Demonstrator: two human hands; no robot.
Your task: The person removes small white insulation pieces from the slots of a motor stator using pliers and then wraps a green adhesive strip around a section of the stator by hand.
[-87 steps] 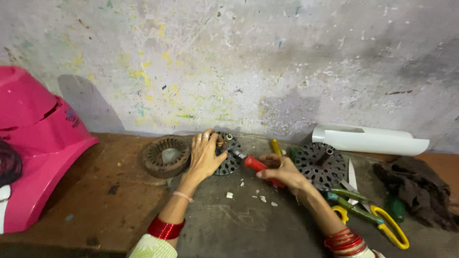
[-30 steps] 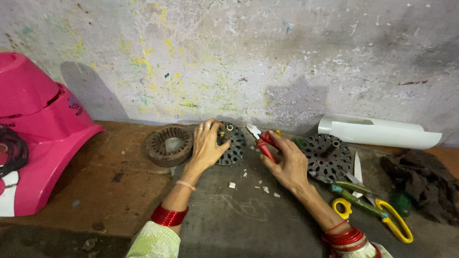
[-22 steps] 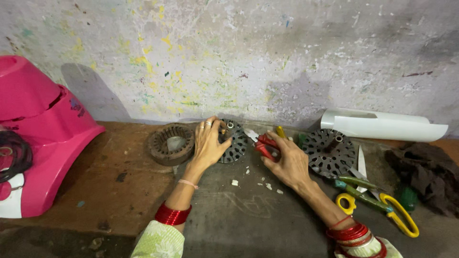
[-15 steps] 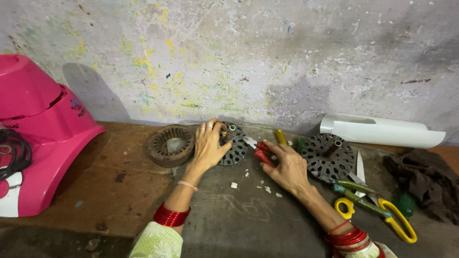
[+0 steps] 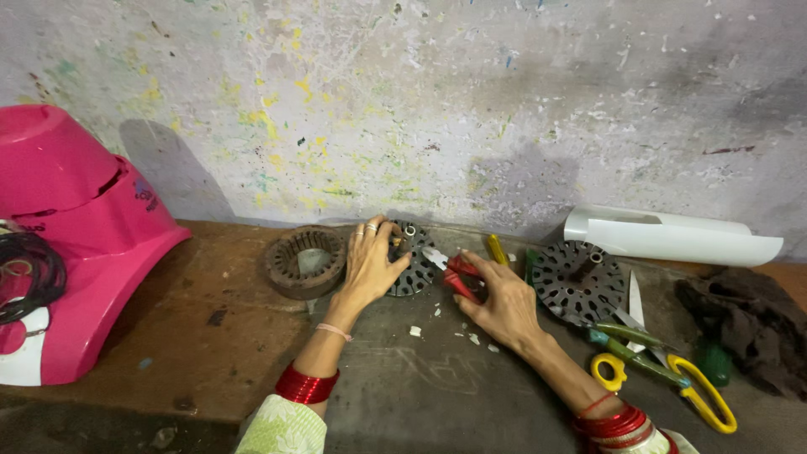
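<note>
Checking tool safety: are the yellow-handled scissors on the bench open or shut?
Open: the yellow-handled scissors lie flat with their two handle loops spread apart.

The worn brown counter (image 5: 168,336) carries a pink appliance housing (image 5: 76,252) at its left end. Along the wall lie a ring-shaped core (image 5: 304,262), two slotted metal discs (image 5: 412,262) (image 5: 578,282), yellow-handled scissors (image 5: 664,370), a white curved sheet (image 5: 672,240) and a dark rag (image 5: 748,324).
</note>
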